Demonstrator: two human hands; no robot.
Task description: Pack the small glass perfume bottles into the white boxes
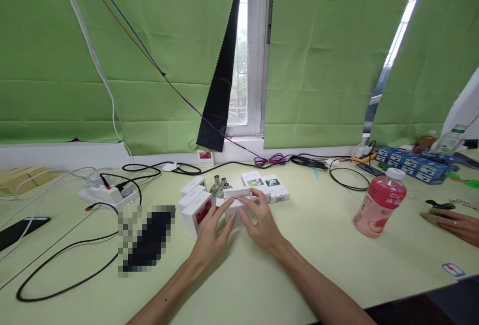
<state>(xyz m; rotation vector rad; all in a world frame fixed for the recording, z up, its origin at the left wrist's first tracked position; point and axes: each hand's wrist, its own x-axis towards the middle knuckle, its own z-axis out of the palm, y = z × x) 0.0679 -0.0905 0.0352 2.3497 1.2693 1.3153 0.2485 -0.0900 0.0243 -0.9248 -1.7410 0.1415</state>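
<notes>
Both hands are on a small white box standing on the table, its top flap raised at the far side. My left hand grips the box's left side with its fingers curved over the top edge. On the opposite side, my right hand curls its fingers over the top and front. Just behind are several small glass bottles with silvery caps. Left of the box stand white boxes with a red picture. To the right, white boxes with a green and white picture lie flat.
A pink drink bottle stands right, near another person's hand. Blue boxes line the back right. Black cables, a power strip, a pixelated dark object and a phone occupy the left.
</notes>
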